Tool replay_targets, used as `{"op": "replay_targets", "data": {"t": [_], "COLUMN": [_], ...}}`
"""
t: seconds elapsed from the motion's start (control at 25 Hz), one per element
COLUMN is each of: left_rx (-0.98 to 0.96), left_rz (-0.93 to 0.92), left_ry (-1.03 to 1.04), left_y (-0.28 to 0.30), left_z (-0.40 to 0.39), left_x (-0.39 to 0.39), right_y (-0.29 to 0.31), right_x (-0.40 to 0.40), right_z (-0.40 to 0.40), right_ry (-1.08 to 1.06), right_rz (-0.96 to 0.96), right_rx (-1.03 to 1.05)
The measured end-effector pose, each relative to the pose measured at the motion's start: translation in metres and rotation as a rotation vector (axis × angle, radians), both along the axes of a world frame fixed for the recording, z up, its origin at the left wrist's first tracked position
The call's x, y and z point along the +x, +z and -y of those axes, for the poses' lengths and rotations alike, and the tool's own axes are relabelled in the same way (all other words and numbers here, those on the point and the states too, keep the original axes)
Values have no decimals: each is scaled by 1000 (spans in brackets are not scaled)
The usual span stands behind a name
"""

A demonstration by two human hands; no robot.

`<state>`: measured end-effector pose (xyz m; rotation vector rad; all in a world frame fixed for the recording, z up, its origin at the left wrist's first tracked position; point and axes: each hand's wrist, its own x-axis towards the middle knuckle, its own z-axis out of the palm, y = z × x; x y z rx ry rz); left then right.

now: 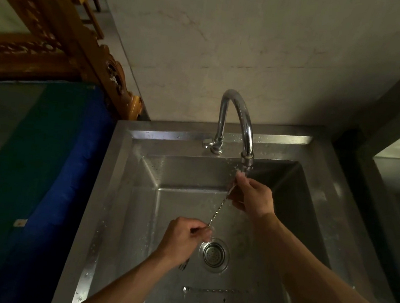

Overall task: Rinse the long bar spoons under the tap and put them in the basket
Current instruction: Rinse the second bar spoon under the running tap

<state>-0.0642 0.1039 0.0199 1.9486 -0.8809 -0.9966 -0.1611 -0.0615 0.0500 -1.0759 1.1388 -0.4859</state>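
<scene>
You are mid-rinse on one bar spoon, held slanted over the sink with its upper end at about one o'clock, right under the tap spout where water splashes. Your right hand has its fingers curled around that upper end, rubbing or pinching it in the stream; which end of the spoon that is, I cannot tell. Your left hand pinches the lower end between thumb and curled fingers, at about seven o'clock from the spout, just beside the drain.

A second bar spoon lies flat on the sink floor at six o'clock from the drain, touching neither hand; by the look of it, it awaits its rinse. A dark small item pokes out below your left wrist, too hidden to name.

The basket is nowhere in view, so no spoon shows as put away. I judge the task to be at an early stage: finish this rinse, carry the spoon to the basket, then do the other.
</scene>
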Motion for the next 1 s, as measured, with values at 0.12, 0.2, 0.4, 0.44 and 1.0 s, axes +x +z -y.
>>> {"op": "replay_targets", "data": {"t": [0.12, 0.2, 0.4, 0.44, 1.0], "left_rx": [5, -4, -33, -35, -50], "left_rz": [13, 35, 52, 47, 33], "left_ry": [70, 133, 149, 138, 114], "left_y": [1, 0, -2, -3, -1], "left_z": [1, 3, 8, 9, 10], "left_x": [-1, -2, -3, -4, -8], "right_y": [2, 4, 6, 7, 22], "right_x": [0, 0, 0, 0, -2], "right_z": [1, 2, 4, 4, 5], "right_ry": [65, 86, 66, 45, 123], "right_rz": [89, 130, 174, 180, 212], "right_rx": [15, 25, 34, 43, 54]}}
